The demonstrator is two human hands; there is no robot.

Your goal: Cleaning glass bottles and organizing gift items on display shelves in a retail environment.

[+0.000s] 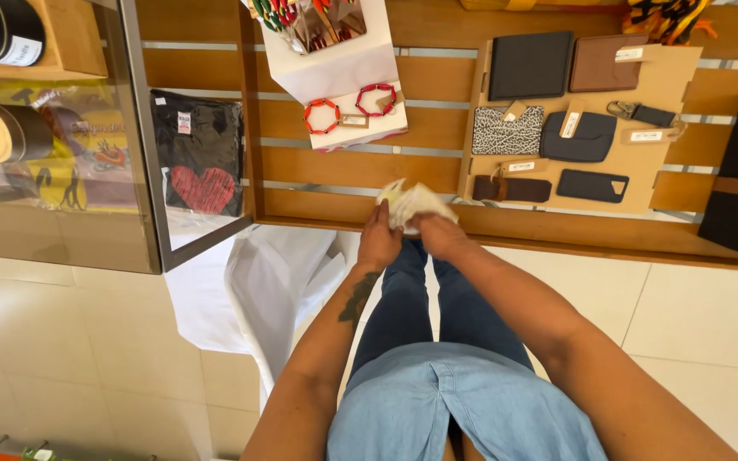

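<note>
Crumpled wad of thin white tissue-like paper (412,205) pinched between left hand (379,242) and right hand (440,235), above the edge of the slatted brown wooden display shelf (360,166).

Probably very light, soft and easily torn; no stiffness, so best gathered loosely at the bunched middle rather than pulled by a corner. Looks pale white with a faint yellowish tint, creased, folds fanning upward. Fingers of both hands closed on its lower part, hands nearly touching.

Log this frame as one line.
left hand: grips cloth | right hand: grips cloth | ahead: wooden shelf, red bracelets
</note>
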